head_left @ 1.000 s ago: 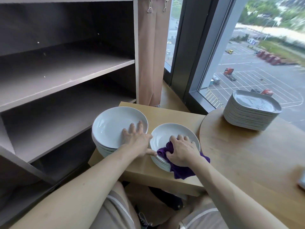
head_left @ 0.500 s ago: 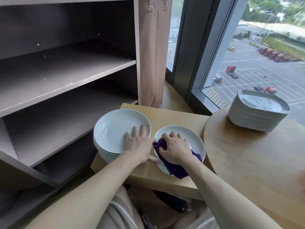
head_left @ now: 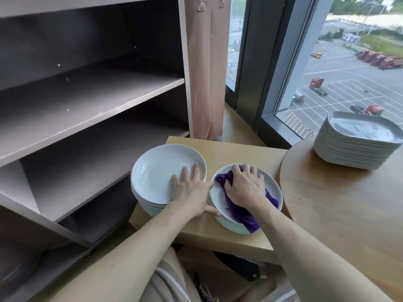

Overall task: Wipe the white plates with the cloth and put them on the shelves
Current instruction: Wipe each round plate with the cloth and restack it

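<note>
The wiping step is in hand. On the table [head_left: 229, 149] stand two piles of white plates side by side: the left stack [head_left: 159, 171] at the table's near left corner and the right stack [head_left: 271, 184] at its near edge, their rims almost touching.

The right hand [head_left: 244, 188] presses the purple cloth [head_left: 239, 212] into the top plate of the right stack. Its fingers are bent over the bunched cloth and grip it, and a tail of cloth hangs over the plate's near rim. The left hand [head_left: 192, 190] lies flat with its fingers spread on the top plate of the left stack, holding nothing. Its thumb reaches across to the near rim of the plate being wiped, seemingly to steady it.

The shelves [head_left: 87, 101], left of the table, carry no plates, so the putting away has not begun.

Next, as I judge it, the wiped plate must be lifted off its pile by the rim without dragging the one below, then carried left to a shelf. The cloth will need to be let go or kept in one hand.

A round table [head_left: 338, 203] at the table's right bears a pile of grey square plates [head_left: 353, 147].
</note>
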The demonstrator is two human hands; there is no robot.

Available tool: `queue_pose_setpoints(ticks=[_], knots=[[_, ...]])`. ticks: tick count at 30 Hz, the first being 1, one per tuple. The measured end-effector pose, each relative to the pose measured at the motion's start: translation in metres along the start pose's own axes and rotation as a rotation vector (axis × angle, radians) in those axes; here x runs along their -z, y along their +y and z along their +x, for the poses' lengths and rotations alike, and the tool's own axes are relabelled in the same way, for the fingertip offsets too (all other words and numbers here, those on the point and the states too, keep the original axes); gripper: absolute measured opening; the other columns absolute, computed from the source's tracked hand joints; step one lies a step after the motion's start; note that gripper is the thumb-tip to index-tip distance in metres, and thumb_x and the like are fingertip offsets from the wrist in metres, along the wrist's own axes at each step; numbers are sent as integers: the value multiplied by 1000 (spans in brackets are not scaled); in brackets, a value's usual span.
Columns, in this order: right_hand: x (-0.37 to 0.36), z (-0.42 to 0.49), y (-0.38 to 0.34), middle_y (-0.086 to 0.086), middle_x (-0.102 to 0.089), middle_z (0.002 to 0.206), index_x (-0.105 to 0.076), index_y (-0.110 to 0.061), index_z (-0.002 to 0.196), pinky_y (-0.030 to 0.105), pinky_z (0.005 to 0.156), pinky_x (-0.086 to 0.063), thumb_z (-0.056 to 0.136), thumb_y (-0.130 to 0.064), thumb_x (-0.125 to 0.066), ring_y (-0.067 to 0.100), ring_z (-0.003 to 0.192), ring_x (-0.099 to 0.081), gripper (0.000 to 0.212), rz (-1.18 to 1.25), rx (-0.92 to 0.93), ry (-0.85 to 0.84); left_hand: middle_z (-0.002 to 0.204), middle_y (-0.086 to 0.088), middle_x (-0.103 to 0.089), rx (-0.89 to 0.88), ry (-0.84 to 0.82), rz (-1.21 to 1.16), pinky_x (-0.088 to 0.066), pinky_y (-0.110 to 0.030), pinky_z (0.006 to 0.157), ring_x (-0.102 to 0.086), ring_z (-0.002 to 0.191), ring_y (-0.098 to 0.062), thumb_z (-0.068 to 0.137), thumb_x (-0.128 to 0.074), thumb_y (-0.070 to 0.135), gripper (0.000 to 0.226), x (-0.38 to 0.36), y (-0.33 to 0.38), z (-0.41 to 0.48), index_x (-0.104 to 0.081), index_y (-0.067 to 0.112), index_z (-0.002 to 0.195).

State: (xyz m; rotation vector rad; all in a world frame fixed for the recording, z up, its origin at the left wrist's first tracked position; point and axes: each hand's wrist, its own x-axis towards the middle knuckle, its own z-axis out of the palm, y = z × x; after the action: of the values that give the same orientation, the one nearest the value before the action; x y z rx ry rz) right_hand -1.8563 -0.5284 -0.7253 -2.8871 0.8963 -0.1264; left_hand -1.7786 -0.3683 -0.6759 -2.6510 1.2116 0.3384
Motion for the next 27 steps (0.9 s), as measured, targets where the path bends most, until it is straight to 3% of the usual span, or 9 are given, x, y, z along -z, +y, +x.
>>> queue_pose_setpoints(ticks=[6,9,11,14,19,23,27], knots=[[8,-13,22,13,-51,138,-47,-21,127,50,102,-39,99,-55,-36,36,127,-44,45,21,-126,-50,168,-13,-1,2,25,-21,-21,-65,115,-6,151,-46,66,-67,87,92,-2,0,0,-46,45,144],[13,-29,29,10,-45,140,-44,-29,130,50,109,-34,88,-66,-44,35,132,-40,55,60,-119,-122,167,-12,-3,5,41,-20,-22,-64,115,-7,151,-47,64,-67,88,92,-4,0,1,-47,46,143],[17,-42,27,6,-43,136,-41,-33,130,52,106,-35,80,-70,-49,34,128,-40,62,45,-87,-180,167,-13,-5,8,51,-16,-22,-64,114,-8,151,-47,64,-66,88,92,-4,1,2,-48,46,143],[19,-54,20,4,-43,129,-40,-32,126,50,94,-39,80,-60,-53,33,120,-43,56,23,-51,-219,167,-14,-5,8,54,-10,-22,-64,114,-8,151,-47,65,-65,88,91,-4,0,2,-47,45,143],[28,-63,16,-4,-45,109,-47,-33,119,41,86,-37,78,-54,-61,20,101,-37,49,193,-100,-120,167,-14,-5,7,49,-29,-21,-65,115,-7,150,-47,66,-67,87,91,-4,-2,0,-48,43,144],[37,-77,25,-7,-47,110,-49,-37,119,40,95,-44,71,-52,-59,19,107,-41,51,334,-130,-9,167,-15,-4,5,41,-20,-21,-65,115,-7,151,-48,66,-67,86,91,-4,-2,1,-47,43,144],[36,-99,37,-9,-47,109,-51,-40,121,37,87,-44,72,-51,-63,17,106,-41,51,445,-145,98,167,-14,-6,2,44,-19,-22,-65,114,-8,150,-48,64,-67,87,93,-6,-1,2,-47,44,144]])
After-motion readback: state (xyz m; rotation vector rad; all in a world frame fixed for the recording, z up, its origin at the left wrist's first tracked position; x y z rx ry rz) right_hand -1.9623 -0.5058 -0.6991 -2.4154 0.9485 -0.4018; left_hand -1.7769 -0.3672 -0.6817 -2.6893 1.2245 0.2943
